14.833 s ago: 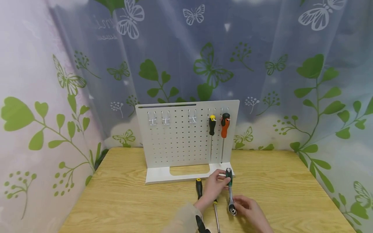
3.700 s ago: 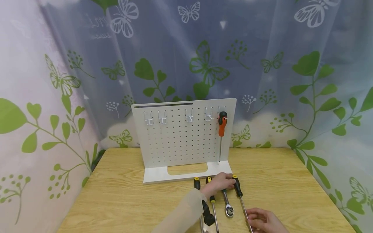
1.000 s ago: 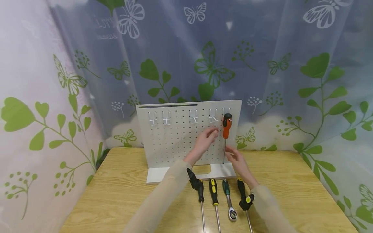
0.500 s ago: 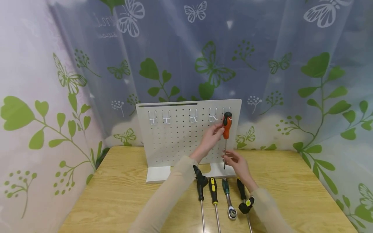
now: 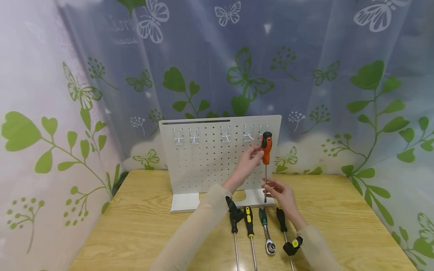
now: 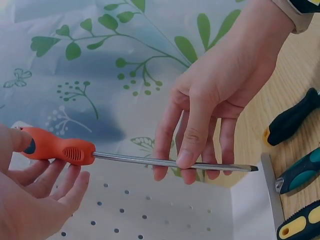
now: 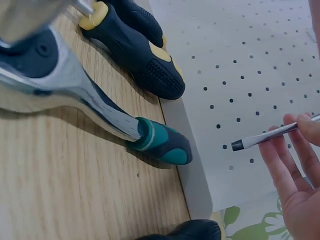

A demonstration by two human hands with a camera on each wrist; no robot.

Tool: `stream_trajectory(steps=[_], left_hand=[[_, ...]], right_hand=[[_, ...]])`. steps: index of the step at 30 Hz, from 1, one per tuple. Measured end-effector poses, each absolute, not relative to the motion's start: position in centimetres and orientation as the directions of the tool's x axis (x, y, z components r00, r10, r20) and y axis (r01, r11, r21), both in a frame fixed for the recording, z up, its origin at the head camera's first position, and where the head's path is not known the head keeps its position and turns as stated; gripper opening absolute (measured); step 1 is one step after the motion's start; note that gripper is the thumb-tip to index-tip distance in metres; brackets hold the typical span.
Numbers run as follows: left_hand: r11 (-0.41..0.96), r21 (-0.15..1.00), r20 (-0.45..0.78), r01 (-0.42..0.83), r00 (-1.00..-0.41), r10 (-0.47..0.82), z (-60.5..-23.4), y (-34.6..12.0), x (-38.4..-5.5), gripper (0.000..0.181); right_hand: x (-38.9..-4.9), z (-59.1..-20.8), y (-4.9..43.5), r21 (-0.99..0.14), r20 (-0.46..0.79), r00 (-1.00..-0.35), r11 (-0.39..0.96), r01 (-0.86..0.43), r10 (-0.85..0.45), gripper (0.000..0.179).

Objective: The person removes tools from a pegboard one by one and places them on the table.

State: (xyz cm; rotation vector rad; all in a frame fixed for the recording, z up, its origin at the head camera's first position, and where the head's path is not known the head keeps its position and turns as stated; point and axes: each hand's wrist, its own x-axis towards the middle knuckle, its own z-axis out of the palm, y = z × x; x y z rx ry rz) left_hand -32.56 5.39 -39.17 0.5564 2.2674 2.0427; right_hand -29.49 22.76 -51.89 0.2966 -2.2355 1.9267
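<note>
An orange and black flathead screwdriver (image 5: 266, 152) hangs upright, tip down, in front of the right end of the white pegboard (image 5: 207, 169). My left hand (image 5: 245, 165) grips its handle, with the thumb on the black top part in the left wrist view. Lower down, my right hand (image 5: 282, 194) pinches the steel shaft (image 6: 145, 160) between thumb and fingers. The dark flat tip (image 7: 237, 145) sticks out past those fingers in the right wrist view. Behind the handle, the rightmost wire hook (image 5: 263, 130) shows on the board.
Several more wire hooks (image 5: 225, 134) line the board's upper part. On the wooden table (image 5: 135, 226) before the board's base lie a black screwdriver (image 5: 234, 226), a yellow-black screwdriver (image 5: 249, 222), a green-handled ratchet wrench (image 5: 263, 216) and another black screwdriver (image 5: 281, 220) under my right wrist.
My left hand has reached the orange screwdriver's handle and my right hand its shaft. The screwdriver has come off its hook, slightly toward me and right. Earlier, the yellow-topped screwdriver left its hook for the table.
</note>
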Motion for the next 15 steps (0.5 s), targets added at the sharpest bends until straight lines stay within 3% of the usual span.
stream_trajectory(steps=[15], left_hand=[[0.065, 0.967, 0.219, 0.248, -0.930, 0.294, -38.2, 6.0, -30.7, 0.043]], right_hand=[[-26.0, -50.1, 24.5, -0.948, 0.290, -0.951, 0.108, -0.301, -0.103, 0.039]])
